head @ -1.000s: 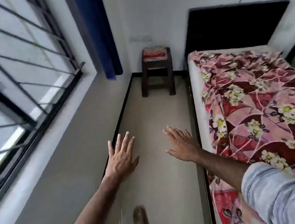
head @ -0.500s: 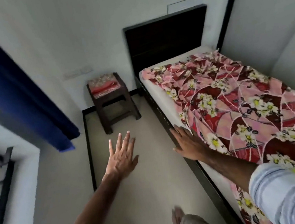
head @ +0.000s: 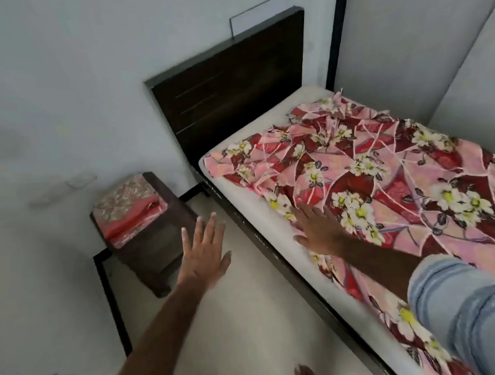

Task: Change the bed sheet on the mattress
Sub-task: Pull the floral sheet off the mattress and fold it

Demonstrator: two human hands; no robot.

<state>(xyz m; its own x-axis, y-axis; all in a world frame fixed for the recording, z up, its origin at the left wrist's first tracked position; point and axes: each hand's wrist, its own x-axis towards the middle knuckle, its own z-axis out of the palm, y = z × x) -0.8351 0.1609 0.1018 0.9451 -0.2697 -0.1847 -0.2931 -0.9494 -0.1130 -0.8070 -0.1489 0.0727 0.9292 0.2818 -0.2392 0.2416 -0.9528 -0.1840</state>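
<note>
From the head camera, your left hand (head: 205, 251) is stretched out over the pale floor (head: 226, 330), fingers straight and spread wide, holding nothing. It sits between the dark stool (head: 154, 248) and the side of the bed. Your right hand (head: 318, 230) reaches over the near edge of the mattress (head: 241, 197), palm down, fingers straight and slightly apart; you cannot tell whether it touches the cloth or hangs just above it. Its fingertips lie at the loose edge of the floral bed sheet (head: 394, 175), which is pink and red with white flowers. That sheet lies rumpled across the mattress, pulled back from the near head corner so that bare white mattress shows there and along the near side. The dark headboard (head: 227, 87) stands against the wall behind. On the stool, near the wall, rests a folded sheet (head: 127, 208), coral with a pale pattern on top. A rolled light-blue sleeve (head: 479, 308) covers your right upper arm.
</note>
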